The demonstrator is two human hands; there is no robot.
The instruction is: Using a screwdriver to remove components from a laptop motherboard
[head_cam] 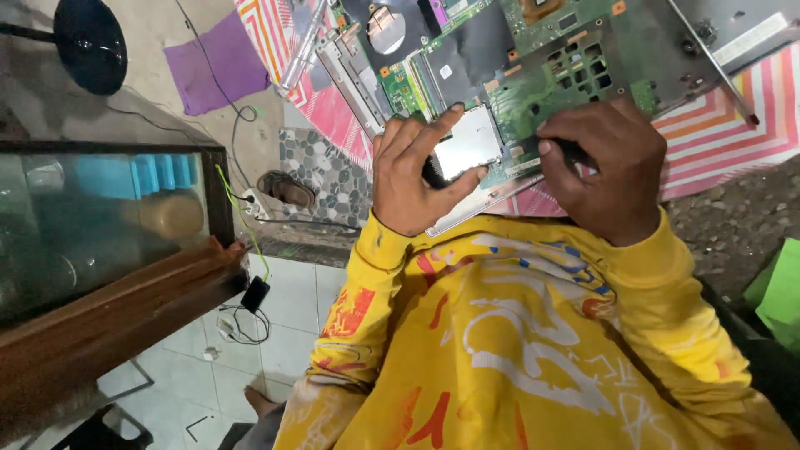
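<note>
While the head camera tilts hard, an opened laptop board (533,75) fills the top of the view, green circuitry and black shielding exposed, lying on a striped mat (717,125).

Left hand (412,175): at the board's near edge, thumb and fingers pinched narrow around a silver metal plate (468,143). The plate sits on the near edge of the board, tilted slightly, held at its left side.

Right hand (604,167): just right of the plate, fist closed on a dark tool handle (567,150), mostly hidden; the tip cannot be seen. Knuckles rest over the board's near edge.

Both sleeves yellow with printed marks, below the board.

A thin metal rod (712,62) lies across the board's right part. A clear plastic strip (302,46) lies at the board's left edge. Left of the board: purple cloth (218,60), black round stool seat (90,43), a sandal (285,188) on pebble flooring. Farther left and below, a glass tank (100,225) with a wooden rim, and a black adapter (254,293) on white tiles.
</note>
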